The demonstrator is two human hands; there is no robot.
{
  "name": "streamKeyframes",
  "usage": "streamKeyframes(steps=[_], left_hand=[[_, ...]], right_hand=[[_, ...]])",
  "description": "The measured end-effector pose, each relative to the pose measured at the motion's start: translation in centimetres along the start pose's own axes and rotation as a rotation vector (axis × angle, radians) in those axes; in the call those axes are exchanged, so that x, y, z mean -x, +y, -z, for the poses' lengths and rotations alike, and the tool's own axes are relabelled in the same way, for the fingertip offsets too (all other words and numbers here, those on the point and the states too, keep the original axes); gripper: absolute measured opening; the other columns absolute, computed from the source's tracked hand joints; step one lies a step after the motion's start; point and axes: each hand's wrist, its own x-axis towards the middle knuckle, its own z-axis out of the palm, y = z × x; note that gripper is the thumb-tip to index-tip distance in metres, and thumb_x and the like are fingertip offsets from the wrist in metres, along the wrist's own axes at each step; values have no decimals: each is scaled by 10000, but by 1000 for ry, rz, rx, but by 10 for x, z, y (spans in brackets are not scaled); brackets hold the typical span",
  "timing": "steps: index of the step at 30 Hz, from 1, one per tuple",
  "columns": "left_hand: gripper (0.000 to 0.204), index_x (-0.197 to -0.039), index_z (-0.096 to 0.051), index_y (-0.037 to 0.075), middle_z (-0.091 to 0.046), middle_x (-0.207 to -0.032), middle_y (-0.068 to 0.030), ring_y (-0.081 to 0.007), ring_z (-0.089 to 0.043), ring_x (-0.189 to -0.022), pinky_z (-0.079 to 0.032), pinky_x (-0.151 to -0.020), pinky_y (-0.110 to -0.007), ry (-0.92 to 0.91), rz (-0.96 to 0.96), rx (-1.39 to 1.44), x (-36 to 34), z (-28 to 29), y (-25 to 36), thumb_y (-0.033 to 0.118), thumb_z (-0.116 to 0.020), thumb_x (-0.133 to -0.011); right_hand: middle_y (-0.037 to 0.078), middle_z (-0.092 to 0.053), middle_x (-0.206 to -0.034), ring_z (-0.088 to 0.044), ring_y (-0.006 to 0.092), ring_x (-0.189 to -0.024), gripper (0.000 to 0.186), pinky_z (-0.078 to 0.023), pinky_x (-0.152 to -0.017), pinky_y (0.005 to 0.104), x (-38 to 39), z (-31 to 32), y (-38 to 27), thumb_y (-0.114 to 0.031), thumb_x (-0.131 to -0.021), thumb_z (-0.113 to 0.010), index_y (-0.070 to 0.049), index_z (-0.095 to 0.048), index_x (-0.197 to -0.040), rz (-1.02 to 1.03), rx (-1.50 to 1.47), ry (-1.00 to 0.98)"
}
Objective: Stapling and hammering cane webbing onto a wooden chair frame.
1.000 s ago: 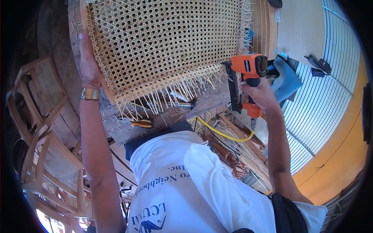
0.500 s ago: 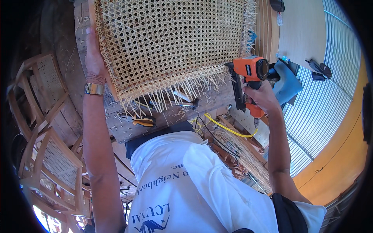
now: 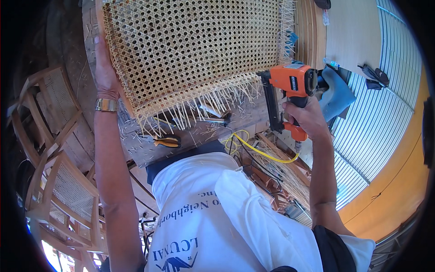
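Note:
A wood-framed panel covered with woven cane webbing (image 3: 195, 50) lies on the workbench, loose strand ends fringing its near and right edges. My left hand (image 3: 108, 75), wearing a metal watch on its wrist, grips the frame's left side; most of its fingers are hidden by the panel. In my right hand (image 3: 310, 118) is an orange and black staple gun (image 3: 290, 78), my fingers wrapped round its handle. Its nose is at the panel's near right corner; I cannot tell whether it presses on the cane. A yellow air hose (image 3: 267, 155) runs from the handle's base.
Orange-and-black pliers (image 3: 166, 141) and scattered cane clippings lie on the bench (image 3: 190, 138) by its near edge. Wooden chair frames with cane panels (image 3: 72, 186) stand at left. Bundled cane strands (image 3: 290, 174) lie below right. A blue object (image 3: 337, 95) sits beyond my right hand.
The panel and my left hand have shifted slightly left in view. The staple gun stays at the near right corner, its body a little changed in angle. Both grips are kept.

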Motion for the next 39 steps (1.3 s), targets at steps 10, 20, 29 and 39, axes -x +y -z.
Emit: streamKeyframes(steps=[10,20,29,39], left_hand=[[733,-1540,-244,2,-258,-1605,-132,-215,-233,-1484,-152,-1209,-337,-958,514,2008,-43,61,-66,522,-354,-1035],[757,-1545,-225,4,-237,-1613,-129,-218,-213,-1492,-145,-1214,-337,-985,492,2021,-44,63,-72,543,-355,-1029],[779,-1549,-208,6,-218,-1620,-127,-221,-196,-1499,-139,-1218,-338,-1015,498,2033,-46,62,-73,561,-356,-1023],[807,-1546,-221,5,-216,-1620,-136,-223,-193,-1501,-130,-1218,-341,-1012,517,2081,-40,54,-65,590,-368,-1009]], right_hand=[[-12,-569,-647,-540,78,-546,151,-442,-518,253,-15,-8,-10,-69,-814,-697,-29,-638,-946,7,-16,-120],[-9,-557,-630,-540,90,-539,114,-446,-517,274,-19,-16,-18,-71,-810,-680,-45,-595,-882,-15,24,-113],[-2,-569,-643,-550,96,-537,120,-440,-504,276,-17,-20,-17,-74,-806,-675,-41,-618,-908,-40,11,-90],[-5,-571,-677,-549,81,-526,137,-433,-478,253,-15,-27,-15,-50,-838,-693,-37,-622,-954,28,64,-88]])
